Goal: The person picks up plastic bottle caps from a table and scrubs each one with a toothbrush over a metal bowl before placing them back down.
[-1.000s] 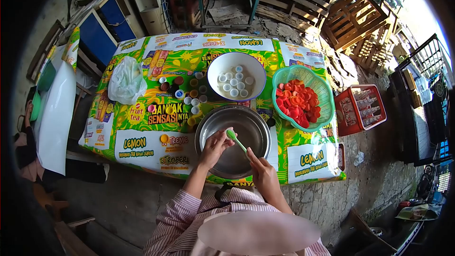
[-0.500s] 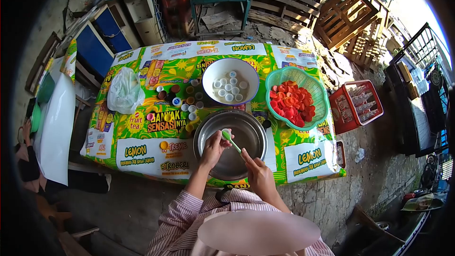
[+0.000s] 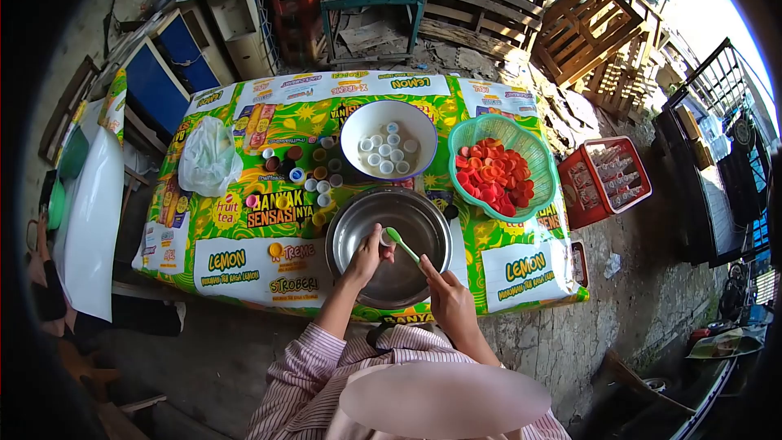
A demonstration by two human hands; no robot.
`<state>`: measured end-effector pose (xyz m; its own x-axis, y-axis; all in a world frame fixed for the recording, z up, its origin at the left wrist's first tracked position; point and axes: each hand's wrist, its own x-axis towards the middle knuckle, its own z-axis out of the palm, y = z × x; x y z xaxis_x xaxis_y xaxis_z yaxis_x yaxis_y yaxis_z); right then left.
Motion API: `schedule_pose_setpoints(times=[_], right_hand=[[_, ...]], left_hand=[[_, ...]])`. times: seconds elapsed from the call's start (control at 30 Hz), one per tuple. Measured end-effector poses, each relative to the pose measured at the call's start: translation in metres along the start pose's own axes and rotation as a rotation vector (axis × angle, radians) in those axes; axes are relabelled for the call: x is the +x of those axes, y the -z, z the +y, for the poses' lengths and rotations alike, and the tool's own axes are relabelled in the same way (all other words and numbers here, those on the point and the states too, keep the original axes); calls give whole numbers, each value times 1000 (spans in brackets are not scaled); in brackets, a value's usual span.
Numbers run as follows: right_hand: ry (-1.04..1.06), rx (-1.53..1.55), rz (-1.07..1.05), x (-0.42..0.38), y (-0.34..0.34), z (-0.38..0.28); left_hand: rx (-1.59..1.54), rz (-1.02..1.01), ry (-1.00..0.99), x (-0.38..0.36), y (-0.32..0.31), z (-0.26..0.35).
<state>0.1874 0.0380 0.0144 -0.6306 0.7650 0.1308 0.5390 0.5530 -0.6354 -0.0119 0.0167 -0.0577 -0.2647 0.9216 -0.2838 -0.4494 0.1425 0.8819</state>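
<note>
Above the steel basin (image 3: 334, 238), my right hand (image 3: 450, 303) grips the slim handle of a light-green tool (image 3: 401, 243) with a rounded, spoon-like head. My left hand (image 3: 364, 261) is pinched round a small pale bottle cap (image 3: 386, 239), partly hidden by the fingers. The tool's head meets or overlaps the cap; contact is hard to tell. Behind the basin, a white bowl (image 3: 356, 126) with a blue rim holds several white caps (image 3: 386, 149). To the right, a mint-green plastic basket (image 3: 544, 155) holds a heap of red-orange caps (image 3: 494, 175).
Loose caps of mixed colours (image 3: 311, 185) lie left of the basin, on the printed table cover (image 3: 220, 232). A plastic bag (image 3: 209, 159) rests at the left. A red crate (image 3: 586, 195) stands beyond the right edge. Another person's hand (image 3: 42, 232) shows at far left.
The green tool's head has turned and shifted slightly right and down by the left hand's fingertips. Both hands stay over the basin. The whole view has shifted a little left.
</note>
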Motion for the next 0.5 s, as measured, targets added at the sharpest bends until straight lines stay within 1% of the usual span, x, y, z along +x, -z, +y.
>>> schedule_pose_setpoints(times=[0.03,0.1,0.23,0.3,0.33,0.37,0.43,0.5], right_hand=[[1,-1,-2,-1,0,-1],[8,29,26,-3,0,-4],[26,60,-1,-6,-4,2],[-14,45,23,-4,-1,3],[-16,61,40,-3,3,-1],[-12,64,48,-2,2,1],[12,69,49,-4,0,5],[16,54,51,-5,-2,5]], left_hand=[[-1,1,0,0,0,-1],[-116,8,2,-2,-3,1],[-96,7,55,-7,-4,7],[-102,22,87,-7,-2,0],[-169,-32,110,-6,3,0],[-162,-35,104,-8,4,-3],[-111,64,45,-14,-8,6],[-98,38,48,-10,2,-3]])
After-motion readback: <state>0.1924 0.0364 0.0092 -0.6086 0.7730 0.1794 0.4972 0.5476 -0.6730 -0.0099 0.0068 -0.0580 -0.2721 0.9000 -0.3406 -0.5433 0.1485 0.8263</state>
